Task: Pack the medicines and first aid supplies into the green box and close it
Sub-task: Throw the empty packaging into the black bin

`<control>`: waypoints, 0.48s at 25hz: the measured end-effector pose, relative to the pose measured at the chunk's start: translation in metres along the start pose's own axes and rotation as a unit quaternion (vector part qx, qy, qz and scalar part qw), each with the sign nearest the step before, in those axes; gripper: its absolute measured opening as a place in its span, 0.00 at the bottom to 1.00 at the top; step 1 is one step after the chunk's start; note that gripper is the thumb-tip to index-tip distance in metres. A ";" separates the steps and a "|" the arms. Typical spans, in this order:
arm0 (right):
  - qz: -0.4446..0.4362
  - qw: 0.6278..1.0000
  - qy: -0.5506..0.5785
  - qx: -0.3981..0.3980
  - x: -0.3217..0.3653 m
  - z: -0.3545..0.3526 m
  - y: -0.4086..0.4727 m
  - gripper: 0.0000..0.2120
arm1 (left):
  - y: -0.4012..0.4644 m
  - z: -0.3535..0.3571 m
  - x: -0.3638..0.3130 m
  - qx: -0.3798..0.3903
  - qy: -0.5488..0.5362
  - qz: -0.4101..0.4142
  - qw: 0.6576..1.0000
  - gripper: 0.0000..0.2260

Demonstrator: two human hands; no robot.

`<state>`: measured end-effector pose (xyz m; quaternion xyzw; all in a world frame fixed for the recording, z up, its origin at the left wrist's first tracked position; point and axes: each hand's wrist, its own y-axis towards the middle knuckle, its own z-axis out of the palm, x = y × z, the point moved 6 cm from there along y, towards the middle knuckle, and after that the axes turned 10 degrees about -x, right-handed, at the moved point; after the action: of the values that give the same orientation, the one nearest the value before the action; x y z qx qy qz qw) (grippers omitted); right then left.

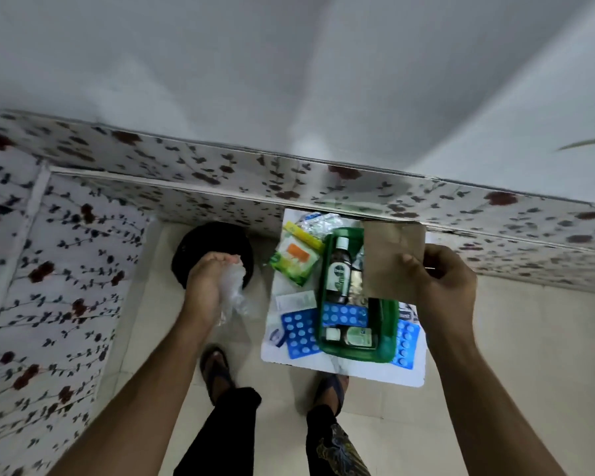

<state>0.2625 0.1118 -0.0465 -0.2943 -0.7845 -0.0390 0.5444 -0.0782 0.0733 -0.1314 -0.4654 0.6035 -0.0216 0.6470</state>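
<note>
The open green box [388,341] sits on a small white table [357,371]. Inside it lie a dark antiseptic bottle [339,273], a blue blister strip [344,314] and a small green bottle [352,336]. My right hand [443,283] holds a brown paper envelope [392,262] above the box's right half. My left hand [210,280] is closed on a crumpled clear plastic wrapper [235,290], left of the table, over a black bin [215,249]. On the table outside the box are a green-and-orange packet [294,259], a yellow carton [304,237], blue blister strips [299,333] [406,341] and a white sachet [296,300].
A floral-patterned wall or panel [65,269] runs along the left and behind the table. A silver foil pack [318,221] lies at the table's far edge. My feet in sandals [218,369] stand on the beige tiled floor just before the table.
</note>
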 end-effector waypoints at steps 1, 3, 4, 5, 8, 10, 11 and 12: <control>-0.001 1.000 0.001 0.031 0.007 0.027 -0.014 0.03 | 0.007 -0.013 0.001 0.002 -0.003 -0.013 1.000 0.09; -0.003 0.997 -0.015 0.073 0.008 0.088 -0.041 0.02 | 0.037 -0.046 0.009 0.012 0.064 0.020 0.998 0.04; -0.010 0.996 -0.031 0.080 0.005 0.119 -0.054 0.02 | 0.061 -0.063 0.016 0.025 0.106 0.045 0.993 0.05; -0.023 0.995 -0.055 0.082 -0.003 0.153 -0.068 0.02 | 0.092 -0.083 0.032 0.030 0.141 0.051 0.988 0.04; -0.056 0.991 -0.100 0.068 -0.034 0.234 -0.095 0.03 | 0.187 -0.115 0.081 0.020 0.202 0.056 0.978 0.16; -0.067 0.984 -0.147 0.071 -0.076 0.293 -0.106 0.05 | 0.248 -0.118 0.120 0.001 0.227 0.051 0.972 0.10; -0.064 0.979 -0.181 0.072 -0.098 0.318 -0.106 0.05 | 0.271 -0.113 0.135 -0.002 0.248 0.049 0.968 0.10; -0.052 0.974 -0.209 0.072 -0.121 0.342 -0.105 0.05 | 0.296 -0.106 0.153 0.008 0.266 0.053 0.962 0.11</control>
<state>-0.0467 0.1051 -0.2633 -0.2147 -0.8960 0.0518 0.3852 -0.2797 0.0896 -0.4165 -0.4050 0.7775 -0.1155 0.4670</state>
